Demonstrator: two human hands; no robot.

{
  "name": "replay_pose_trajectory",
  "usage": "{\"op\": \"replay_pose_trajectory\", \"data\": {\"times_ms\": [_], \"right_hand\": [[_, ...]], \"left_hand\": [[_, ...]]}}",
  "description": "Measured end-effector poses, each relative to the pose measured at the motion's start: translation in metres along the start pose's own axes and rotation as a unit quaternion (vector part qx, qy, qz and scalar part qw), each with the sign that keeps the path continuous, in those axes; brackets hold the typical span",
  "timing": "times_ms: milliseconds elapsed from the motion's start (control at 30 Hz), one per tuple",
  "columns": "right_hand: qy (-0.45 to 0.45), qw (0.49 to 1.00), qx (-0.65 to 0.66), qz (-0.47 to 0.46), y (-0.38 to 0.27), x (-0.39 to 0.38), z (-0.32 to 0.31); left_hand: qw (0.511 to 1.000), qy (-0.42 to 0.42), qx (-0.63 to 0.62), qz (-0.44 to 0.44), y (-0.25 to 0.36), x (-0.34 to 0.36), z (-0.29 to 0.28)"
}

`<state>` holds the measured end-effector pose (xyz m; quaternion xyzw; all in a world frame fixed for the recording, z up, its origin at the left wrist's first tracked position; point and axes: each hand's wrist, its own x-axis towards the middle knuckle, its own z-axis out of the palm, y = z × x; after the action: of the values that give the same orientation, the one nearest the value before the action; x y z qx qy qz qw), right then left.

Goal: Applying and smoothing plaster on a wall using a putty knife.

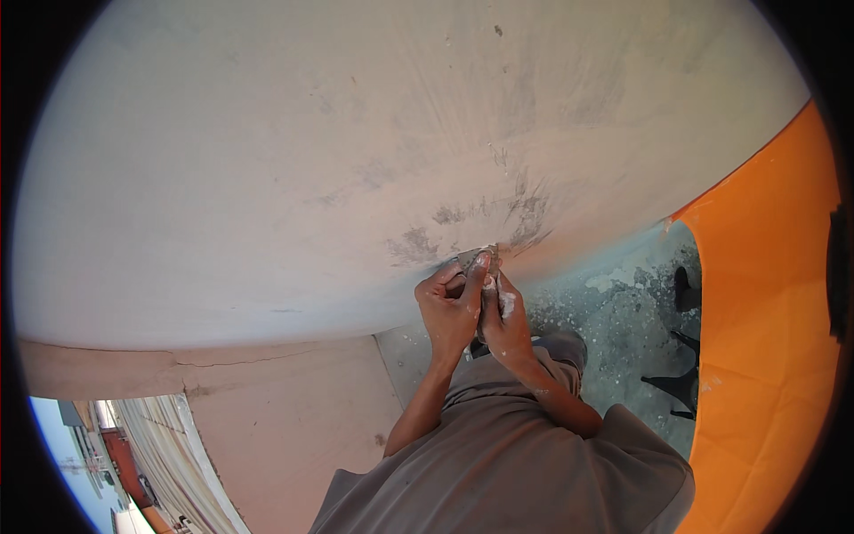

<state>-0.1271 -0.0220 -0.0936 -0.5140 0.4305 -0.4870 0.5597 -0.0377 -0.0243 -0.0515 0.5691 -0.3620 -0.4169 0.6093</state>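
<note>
The flat grey scraper [494, 253] sits between my two hands, its blade end up at the plastered wall [267, 178]. I can't tell whether the edge touches or just clears it. Its long axis seems to run from my body out toward the wall, the broad edge roughly crosswise; the rest is hidden in my grip. I'd judge it light, thin and stiff with perhaps a little flex, not fragile, though plaster dust could make it slip. Best hold: low on the narrow end, with a thumb backing the blade. My left hand [447, 307] has its fingers clamped on the blade's left side; my right hand [505, 322], smeared white, closes around the lower part. Dark scuffs [529, 214] mark the wall just beyond; an orange sheet [756, 311] hangs well to the right.
</note>
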Motion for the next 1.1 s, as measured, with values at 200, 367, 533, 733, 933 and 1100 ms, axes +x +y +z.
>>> {"op": "replay_pose_trajectory", "data": {"times_ms": [200, 367, 533, 733, 933, 1100], "right_hand": [[-0.007, 0.991, 0.121, 0.057, 0.002, -0.003, 0.012], [-0.018, 0.957, 0.259, 0.131, -0.003, -0.011, 0.014], [0.010, 0.948, 0.274, 0.161, -0.012, -0.014, 0.020], [-0.013, 0.991, 0.110, 0.080, -0.003, -0.004, 0.010], [-0.003, 0.999, -0.031, -0.019, -0.011, -0.002, -0.001], [-0.011, 0.991, -0.132, -0.017, -0.010, 0.004, -0.014]], "left_hand": [[0.998, 0.000, 0.057, 0.029, 0.012, 0.004, 0.001], [0.992, -0.003, 0.127, 0.023, 0.024, 0.003, -0.003], [0.985, -0.001, 0.174, 0.014, 0.030, 0.001, -0.003], [0.998, 0.020, 0.059, 0.031, 0.005, 0.003, -0.003], [1.000, -0.001, -0.003, 0.017, -0.009, 0.002, -0.002], [0.997, 0.004, -0.083, 0.000, -0.022, 0.001, 0.006]]}}
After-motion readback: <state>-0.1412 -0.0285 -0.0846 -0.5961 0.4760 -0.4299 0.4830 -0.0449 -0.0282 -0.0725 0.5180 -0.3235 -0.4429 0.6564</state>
